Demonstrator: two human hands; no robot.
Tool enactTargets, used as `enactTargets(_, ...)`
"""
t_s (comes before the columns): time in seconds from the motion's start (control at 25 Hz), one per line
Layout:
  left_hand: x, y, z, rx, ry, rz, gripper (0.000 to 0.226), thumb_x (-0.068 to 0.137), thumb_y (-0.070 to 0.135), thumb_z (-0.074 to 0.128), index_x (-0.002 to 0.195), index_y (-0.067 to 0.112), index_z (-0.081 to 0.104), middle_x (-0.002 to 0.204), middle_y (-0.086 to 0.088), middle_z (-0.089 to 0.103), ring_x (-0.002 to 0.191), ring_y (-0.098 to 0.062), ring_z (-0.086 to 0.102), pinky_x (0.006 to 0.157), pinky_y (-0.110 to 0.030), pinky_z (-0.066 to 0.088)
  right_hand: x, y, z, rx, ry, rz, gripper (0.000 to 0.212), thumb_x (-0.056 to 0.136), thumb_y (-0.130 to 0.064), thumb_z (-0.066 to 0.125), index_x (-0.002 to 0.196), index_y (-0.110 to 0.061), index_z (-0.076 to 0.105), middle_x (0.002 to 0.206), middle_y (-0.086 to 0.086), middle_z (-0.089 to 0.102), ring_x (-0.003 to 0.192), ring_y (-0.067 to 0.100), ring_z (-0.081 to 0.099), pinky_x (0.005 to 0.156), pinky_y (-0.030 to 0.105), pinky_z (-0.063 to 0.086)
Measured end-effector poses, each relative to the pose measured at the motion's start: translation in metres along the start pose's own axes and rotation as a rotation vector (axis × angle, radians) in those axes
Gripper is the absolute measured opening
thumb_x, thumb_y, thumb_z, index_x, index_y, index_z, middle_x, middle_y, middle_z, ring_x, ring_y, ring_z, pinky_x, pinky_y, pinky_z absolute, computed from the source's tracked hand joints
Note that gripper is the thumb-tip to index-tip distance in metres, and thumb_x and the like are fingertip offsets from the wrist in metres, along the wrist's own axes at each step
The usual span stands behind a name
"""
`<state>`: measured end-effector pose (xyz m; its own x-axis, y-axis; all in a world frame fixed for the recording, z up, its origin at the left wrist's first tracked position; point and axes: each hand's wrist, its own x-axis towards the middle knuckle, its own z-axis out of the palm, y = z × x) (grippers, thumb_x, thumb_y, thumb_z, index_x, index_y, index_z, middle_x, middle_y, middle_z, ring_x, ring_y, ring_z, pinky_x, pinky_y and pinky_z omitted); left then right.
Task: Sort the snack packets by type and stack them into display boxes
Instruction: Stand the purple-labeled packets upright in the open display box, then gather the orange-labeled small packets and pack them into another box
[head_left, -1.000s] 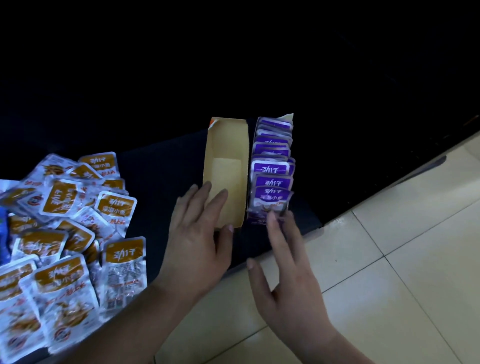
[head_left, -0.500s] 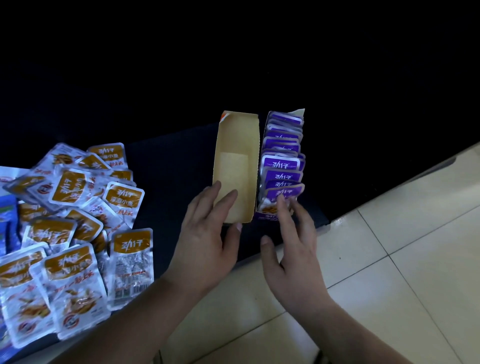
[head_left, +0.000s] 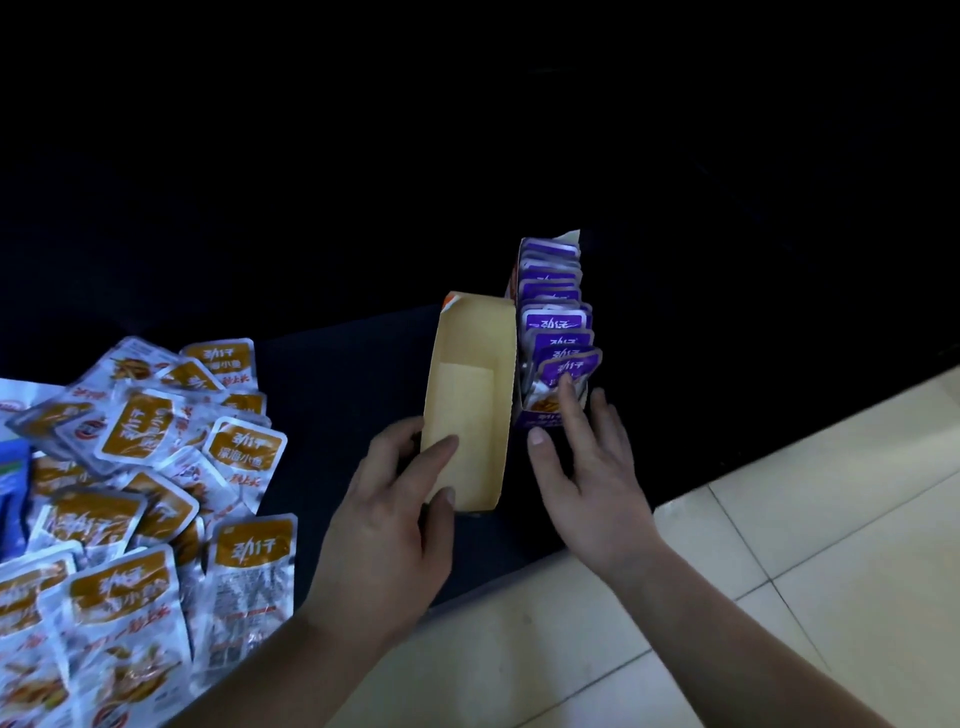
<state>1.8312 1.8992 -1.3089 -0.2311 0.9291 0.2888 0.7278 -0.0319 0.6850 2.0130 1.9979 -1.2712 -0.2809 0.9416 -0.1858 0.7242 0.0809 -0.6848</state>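
Note:
An empty cardboard display box (head_left: 470, 364) lies on the dark mat, open side up. My left hand (head_left: 395, 519) grips its near left corner, fingers over the left wall and thumb inside at the near end. To its right stands a second box (head_left: 522, 270) filled with a row of several purple snack packets (head_left: 558, 322). My right hand (head_left: 587, 467) has straight fingers; its index finger presses the front purple packet (head_left: 569, 366). A heap of several orange-labelled packets (head_left: 130, 467) lies at the left.
A dark mat (head_left: 353, 374) covers the floor under the boxes and packets. Pale floor tiles (head_left: 779, 545) fill the lower right. A blue packet (head_left: 13, 483) shows at the far left edge. The background beyond the mat is black.
My left hand has taken hold of the empty box's near corner and shifted it nearer. The right hand's finger slid up onto the front purple packet, which now tilts.

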Motion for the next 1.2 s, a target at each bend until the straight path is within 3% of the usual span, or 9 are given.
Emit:
enactTargets(0.12, -0.003, 0.002, -0.002, 0.042, -0.024, -0.06, 0.041, 0.099, 0.033, 0.063, 0.138, 0.02, 0.061, 0.151, 0.007, 0.042, 0.111, -0.012, 0.063, 0.07, -0.029, 0.06, -0.013, -0.008, 0.018, 0.193, -0.005, -0.012, 0.06, 0.097, -0.073, 0.032, 0.149, -0.069, 0.004, 0.169, -0.019, 0.008, 0.155, 0.002, 0.005, 0.126, 0.041, 0.015)
enactTargets(0.32, 0.007, -0.006, -0.007, 0.05, -0.044, -0.166, 0.054, 0.097, 0.043, 0.059, 0.147, 0.025, 0.053, 0.136, 0.01, 0.043, 0.09, -0.003, 0.059, 0.069, -0.022, 0.054, -0.002, -0.01, 0.02, 0.14, -0.068, 0.032, 0.058, 0.094, -0.079, 0.022, 0.144, -0.075, -0.006, 0.169, -0.019, -0.009, 0.156, 0.006, -0.009, 0.127, 0.049, 0.01)
enactTargets(0.44, 0.012, -0.008, -0.01, -0.002, -0.094, -0.243, 0.062, 0.098, 0.045, 0.056, 0.154, 0.022, 0.045, 0.144, 0.013, 0.041, 0.102, 0.002, 0.056, 0.085, -0.021, 0.051, 0.006, -0.01, 0.017, 0.113, -0.029, 0.034, 0.058, 0.092, -0.08, 0.023, 0.142, -0.077, -0.005, 0.166, -0.021, -0.024, 0.157, 0.013, -0.011, 0.127, 0.048, 0.013)
enactTargets(0.52, 0.009, -0.007, -0.009, -0.035, -0.144, -0.249, 0.065, 0.1, 0.044, 0.055, 0.159, 0.022, 0.036, 0.16, 0.02, 0.03, 0.125, 0.015, 0.039, 0.099, -0.008, 0.037, 0.015, -0.008, 0.012, 0.135, -0.061, 0.009, 0.056, 0.092, -0.08, 0.024, 0.142, -0.077, -0.003, 0.163, -0.025, -0.028, 0.156, 0.011, -0.01, 0.126, 0.046, 0.013)
enactTargets(0.64, 0.002, -0.001, -0.013, -0.077, -0.19, -0.268, 0.069, 0.101, 0.043, 0.056, 0.161, 0.027, 0.027, 0.166, 0.025, 0.015, 0.127, 0.036, 0.015, 0.097, 0.006, 0.019, 0.031, -0.005, -0.005, 0.135, -0.094, -0.005, 0.053, 0.094, -0.077, 0.028, 0.142, -0.078, 0.005, 0.167, -0.025, -0.016, 0.156, 0.006, -0.005, 0.127, 0.045, 0.013)
enactTargets(0.72, -0.001, 0.003, -0.017, -0.078, -0.183, -0.299, 0.072, 0.1, 0.043, 0.057, 0.162, 0.026, 0.025, 0.167, 0.024, 0.013, 0.115, 0.034, 0.03, 0.095, 0.002, 0.028, 0.031, -0.006, -0.011, 0.119, -0.075, -0.009, 0.054, 0.094, -0.076, 0.032, 0.144, -0.076, 0.011, 0.168, -0.025, -0.006, 0.155, 0.003, 0.0, 0.127, 0.044, 0.015)
enactTargets(0.88, -0.012, 0.004, -0.022, -0.008, -0.139, -0.326, 0.078, 0.097, 0.041, 0.063, 0.162, 0.022, 0.025, 0.166, 0.018, 0.017, 0.102, -0.003, 0.064, 0.091, -0.017, 0.046, -0.003, -0.019, 0.008, 0.229, -0.046, -0.037, 0.055, 0.093, -0.077, 0.04, 0.146, -0.066, 0.031, 0.163, -0.025, 0.024, 0.149, -0.006, 0.02, 0.121, 0.03, 0.026)
enactTargets(1.0, -0.031, 0.001, -0.028, -0.025, -0.172, -0.275, 0.083, 0.093, 0.045, 0.063, 0.162, 0.022, 0.025, 0.163, 0.016, 0.018, 0.12, -0.005, 0.058, 0.09, -0.016, 0.049, -0.027, -0.042, 0.033, 0.483, -0.264, 0.052, 0.051, 0.092, -0.071, 0.049, 0.142, -0.064, 0.041, 0.15, -0.034, 0.042, 0.139, -0.012, 0.037, 0.112, 0.019, 0.033)
enactTargets(1.2, -0.05, -0.006, -0.043, -0.117, -0.147, -0.259, 0.079, 0.09, 0.041, 0.063, 0.16, 0.034, 0.027, 0.161, 0.029, 0.015, 0.128, 0.015, 0.043, 0.09, -0.021, 0.057, -0.025, -0.058, 0.046, 0.539, -0.339, 0.086, 0.061, 0.085, -0.079, 0.05, 0.144, -0.067, 0.034, 0.149, -0.035, 0.043, 0.136, -0.009, 0.04, 0.118, 0.031, 0.033)
